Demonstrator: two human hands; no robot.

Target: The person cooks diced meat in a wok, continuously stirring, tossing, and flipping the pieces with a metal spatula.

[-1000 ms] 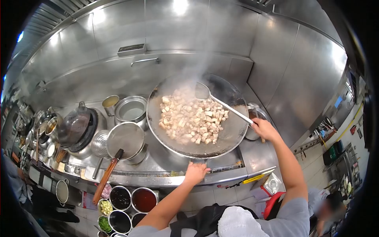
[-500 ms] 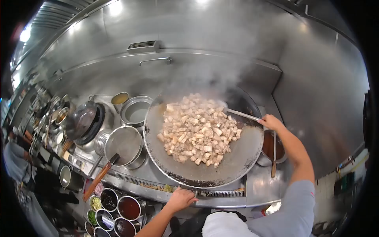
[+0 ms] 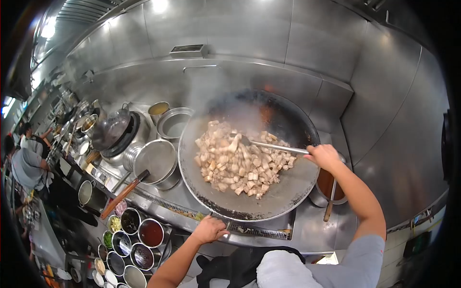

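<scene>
A large wok point(image 3: 288, 206) holds a heap of pale diced meat point(image 3: 225, 168), with steam rising over its far side. My right hand point(image 3: 324, 156) is closed around the metal handle of a wok spatula point(image 3: 281, 148), at the wok's right side. The spatula's head is among the meat and partly hidden; some pieces above it are blurred by motion. At the near side of the wok, my left hand point(image 3: 210, 229) is curled over the counter's front edge point(image 3: 261, 236), apart from the wok.
A pot of reddish-brown liquid point(image 3: 325, 185) with a wooden-handled tool stands at right. Left are a strainer over a pot point(image 3: 156, 161), a water pot point(image 3: 176, 126) and a wooden handle point(image 3: 126, 194). Several seasoning containers point(image 3: 151, 233) sit front left. Co-workers point(image 3: 29, 168) stand far left.
The spatula has moved left and deeper into the meat, and pieces shift around its head. The heap has drawn away from the far side, baring dark wok surface. The camera view has shifted slightly.
</scene>
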